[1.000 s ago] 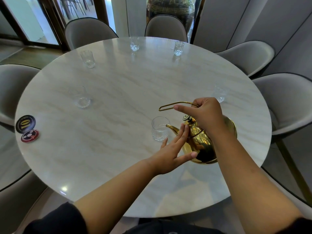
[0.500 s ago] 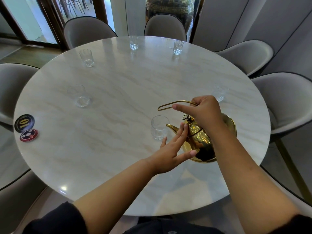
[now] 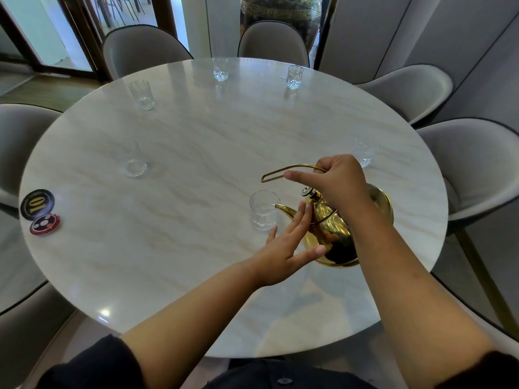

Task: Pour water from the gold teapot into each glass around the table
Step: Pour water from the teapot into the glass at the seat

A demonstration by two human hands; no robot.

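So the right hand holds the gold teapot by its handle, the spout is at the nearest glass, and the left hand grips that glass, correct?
Not quite. In the head view the left hand is off the glass: its straight fingers rest against the gold teapot near its lid. The right hand does hold the handle, spout at that glass.

Soft daylight, seemingly from the glass doors (image 3: 56, 37), glares off the table (image 3: 104, 313); wide-angle edges bend, slightly soft.

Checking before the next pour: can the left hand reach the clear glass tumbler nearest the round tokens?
Probably yes: the left hand merely touches the gold metal teapot, with bare marble table between it and that tumbler.
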